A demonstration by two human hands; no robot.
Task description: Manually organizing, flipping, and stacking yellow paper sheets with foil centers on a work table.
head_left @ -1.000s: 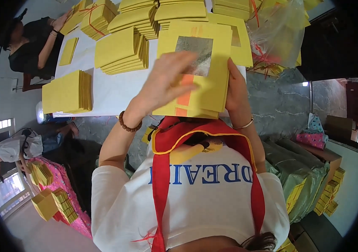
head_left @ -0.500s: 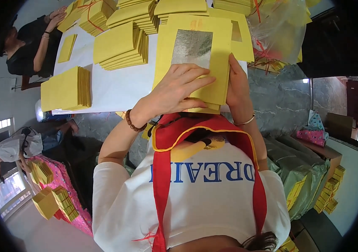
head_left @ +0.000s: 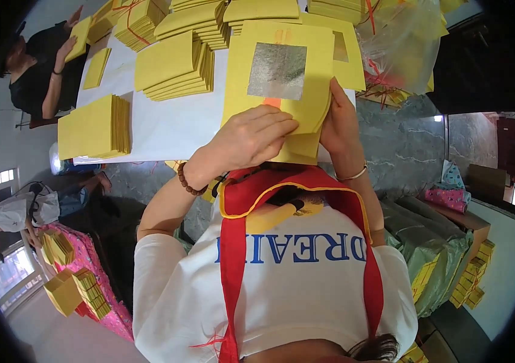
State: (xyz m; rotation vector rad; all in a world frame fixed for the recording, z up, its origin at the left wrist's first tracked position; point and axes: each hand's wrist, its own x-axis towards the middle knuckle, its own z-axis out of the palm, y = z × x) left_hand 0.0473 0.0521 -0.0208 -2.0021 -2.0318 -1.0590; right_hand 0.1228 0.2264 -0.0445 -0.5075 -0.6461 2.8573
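A stack of yellow joss paper sheets (head_left: 315, 66) lies at the table's near edge, in front of my chest. Its top sheet carries a silver foil square (head_left: 277, 71) with orange marks above and below. My left hand (head_left: 256, 134) is closed over the near end of the top sheet, fingers together, and that end lifts and bends off the paper beneath. Along the stack's right edge my right hand (head_left: 341, 124) grips the sheets, thumb on the edge; its other fingers are mostly hidden.
Folded yellow paper piles (head_left: 173, 66) cover the white table (head_left: 161, 130), one at its left corner. A clear plastic bag (head_left: 399, 48) with red ties stands at the right. A co-worker (head_left: 37, 81) handles yellow paper at far left; another person (head_left: 28, 209) is beyond a pink-covered table (head_left: 97, 266).
My left hand has drawn its spread fingers together and slid toward me, uncovering the foil and lifting the sheet's near end. My right hand stays put. The co-worker's hands have moved apart.
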